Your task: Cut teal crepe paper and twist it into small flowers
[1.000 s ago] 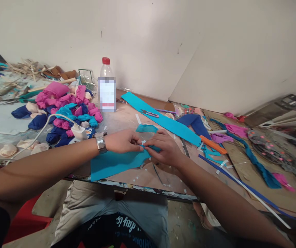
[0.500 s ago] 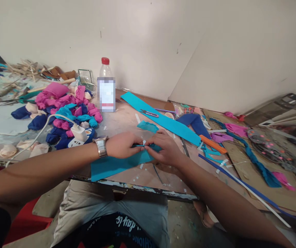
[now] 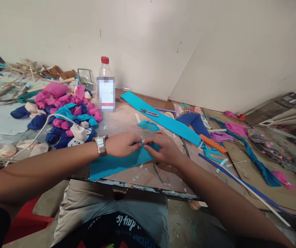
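A wide turquoise fabric strip (image 3: pixel 117 166) lies near the table's front edge, its upper part gathered between my hands. My left hand (image 3: pixel 123 144), below a metal wristwatch (image 3: pixel 101 146), pinches the fabric between thumb and fingers. Close beside it, my right hand (image 3: pixel 165 148) pinches the same cloth, so the fingertips of both hands nearly meet. A tiny white bit shows between them; I cannot make out what it is. Just behind the right hand's fingers lies a crumpled turquoise scrap (image 3: pixel 148 125).
A red-capped bottle (image 3: pixel 105 70) stands behind, right of a pile of pink and blue fabric bundles (image 3: pixel 57 100) with a white plug and cable (image 3: pixel 78 132). Thread snips (image 3: pixel 150 113) rest on a long turquoise strip (image 3: pixel 172 125). An orange-handled cutter (image 3: pixel 213 144) lies to the right.
The fingertips have shifted slightly, and the white bit between them shows less. The gathered cloth stays between both hands; the table things are unmoved.
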`<act>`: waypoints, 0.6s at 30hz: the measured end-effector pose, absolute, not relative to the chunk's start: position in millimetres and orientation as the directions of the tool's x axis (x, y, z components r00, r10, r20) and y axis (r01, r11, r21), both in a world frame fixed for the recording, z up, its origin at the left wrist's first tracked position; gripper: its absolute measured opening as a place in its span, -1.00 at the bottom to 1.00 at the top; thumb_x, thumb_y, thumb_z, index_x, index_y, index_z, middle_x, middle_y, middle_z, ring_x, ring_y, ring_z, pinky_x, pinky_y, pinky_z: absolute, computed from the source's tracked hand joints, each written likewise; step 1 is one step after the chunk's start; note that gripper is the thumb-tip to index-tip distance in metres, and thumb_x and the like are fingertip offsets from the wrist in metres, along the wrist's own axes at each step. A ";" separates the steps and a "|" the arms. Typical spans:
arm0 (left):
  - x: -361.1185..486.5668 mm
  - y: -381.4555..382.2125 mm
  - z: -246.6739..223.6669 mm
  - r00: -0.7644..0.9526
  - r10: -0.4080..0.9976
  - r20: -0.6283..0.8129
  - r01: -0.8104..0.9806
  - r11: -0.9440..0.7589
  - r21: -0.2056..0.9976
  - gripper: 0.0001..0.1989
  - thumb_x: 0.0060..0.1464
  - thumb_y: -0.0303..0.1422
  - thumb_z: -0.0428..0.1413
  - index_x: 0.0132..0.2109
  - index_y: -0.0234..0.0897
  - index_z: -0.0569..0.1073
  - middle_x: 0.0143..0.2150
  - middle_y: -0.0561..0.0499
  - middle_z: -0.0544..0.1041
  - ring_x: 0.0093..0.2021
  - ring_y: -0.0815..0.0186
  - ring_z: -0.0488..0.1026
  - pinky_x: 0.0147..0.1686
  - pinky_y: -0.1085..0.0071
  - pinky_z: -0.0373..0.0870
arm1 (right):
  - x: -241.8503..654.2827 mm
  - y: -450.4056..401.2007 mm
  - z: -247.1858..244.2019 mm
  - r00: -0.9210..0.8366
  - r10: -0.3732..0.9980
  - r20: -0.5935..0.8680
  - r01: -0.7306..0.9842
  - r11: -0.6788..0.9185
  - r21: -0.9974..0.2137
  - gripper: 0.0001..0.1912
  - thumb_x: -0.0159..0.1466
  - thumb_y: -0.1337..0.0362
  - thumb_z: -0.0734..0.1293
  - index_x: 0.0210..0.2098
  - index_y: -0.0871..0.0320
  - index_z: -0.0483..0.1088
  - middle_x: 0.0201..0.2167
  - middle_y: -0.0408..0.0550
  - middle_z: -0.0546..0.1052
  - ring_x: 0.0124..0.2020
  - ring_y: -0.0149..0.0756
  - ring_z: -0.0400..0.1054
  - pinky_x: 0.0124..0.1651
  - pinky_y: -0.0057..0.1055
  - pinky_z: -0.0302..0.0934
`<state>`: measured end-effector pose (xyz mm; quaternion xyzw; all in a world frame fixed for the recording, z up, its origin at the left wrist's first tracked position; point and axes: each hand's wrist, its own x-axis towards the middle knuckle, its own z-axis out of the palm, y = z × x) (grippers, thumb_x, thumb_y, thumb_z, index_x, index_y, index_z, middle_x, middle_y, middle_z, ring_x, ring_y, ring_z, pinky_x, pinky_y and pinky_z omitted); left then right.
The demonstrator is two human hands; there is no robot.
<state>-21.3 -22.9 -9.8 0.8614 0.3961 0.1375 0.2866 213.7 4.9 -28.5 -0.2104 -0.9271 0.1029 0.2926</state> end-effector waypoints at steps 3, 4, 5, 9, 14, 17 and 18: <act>-21.7 -22.4 -7.5 0.659 0.752 -0.026 0.580 -0.486 0.653 -0.65 0.39 -0.28 -0.09 -0.37 -0.28 0.37 -0.44 0.03 0.44 -0.41 0.31 0.32 -0.37 0.34 0.15 | 213.9 4.8 -29.8 -0.732 0.467 0.496 0.338 0.881 -0.331 -0.93 0.38 0.29 0.37 -0.18 0.06 0.52 -0.28 -0.13 0.70 -0.30 -0.27 0.54 -0.06 -0.23 0.26; -21.9 -22.2 -6.8 0.659 0.751 -0.029 0.573 -0.478 0.666 -0.65 0.39 -0.28 -0.10 -0.36 -0.28 0.37 -0.42 0.02 0.46 -0.39 0.29 0.34 -0.35 0.34 0.17 | 213.9 4.9 -30.1 -0.726 0.474 0.498 0.344 0.878 -0.334 -0.94 0.38 0.29 0.37 -0.19 0.05 0.52 -0.28 -0.14 0.70 -0.30 -0.27 0.54 -0.06 -0.22 0.26; -22.0 -22.0 -6.2 0.659 0.752 -0.028 0.568 -0.472 0.674 -0.66 0.39 -0.30 -0.11 -0.36 -0.28 0.38 -0.40 0.01 0.48 -0.37 0.28 0.36 -0.33 0.33 0.19 | 213.8 4.9 -30.3 -0.719 0.482 0.501 0.351 0.874 -0.337 -0.94 0.37 0.29 0.37 -0.20 0.05 0.52 -0.29 -0.14 0.70 -0.30 -0.27 0.54 -0.05 -0.21 0.27; -22.6 -20.8 -5.8 0.665 0.747 -0.003 0.532 -0.471 0.703 -0.71 0.34 -0.37 -0.11 -0.27 -0.29 0.47 -0.30 -0.03 0.56 -0.28 0.23 0.44 -0.24 0.31 0.26 | 213.4 5.1 -29.8 -0.705 0.500 0.502 0.376 0.865 -0.334 -0.94 0.37 0.29 0.37 -0.24 0.05 0.52 -0.31 -0.16 0.70 -0.31 -0.27 0.54 -0.02 -0.20 0.26; -23.1 -18.9 -7.4 0.665 0.747 -0.027 0.523 -0.439 0.730 -0.74 0.30 -0.37 -0.06 -0.35 -0.28 0.43 -0.42 0.04 0.45 -0.39 0.30 0.33 -0.35 0.34 0.19 | 213.6 5.4 -28.7 -0.710 0.473 0.522 0.371 0.881 -0.293 -0.93 0.37 0.30 0.37 -0.24 0.05 0.52 -0.34 -0.17 0.69 -0.34 -0.29 0.53 -0.04 -0.21 0.25; -23.8 -17.4 -7.7 0.662 0.748 -0.048 0.521 -0.412 0.748 -0.68 0.32 -0.29 -0.04 -0.42 -0.27 0.35 -0.50 0.08 0.33 -0.45 0.34 0.23 -0.42 0.36 0.10 | 214.1 5.4 -28.2 -0.715 0.458 0.528 0.365 0.889 -0.276 -0.90 0.39 0.30 0.35 -0.20 0.04 0.54 -0.34 -0.17 0.69 -0.35 -0.29 0.53 -0.05 -0.21 0.25; -24.0 -16.8 -7.6 0.664 0.747 -0.047 0.511 -0.406 0.758 -0.68 0.32 -0.28 -0.04 -0.42 -0.27 0.34 -0.50 0.09 0.31 -0.45 0.35 0.21 -0.42 0.36 0.10 | 214.2 5.4 -28.0 -0.720 0.451 0.528 0.362 0.893 -0.269 -0.90 0.40 0.30 0.34 -0.19 0.04 0.54 -0.35 -0.17 0.69 -0.35 -0.30 0.52 -0.06 -0.21 0.25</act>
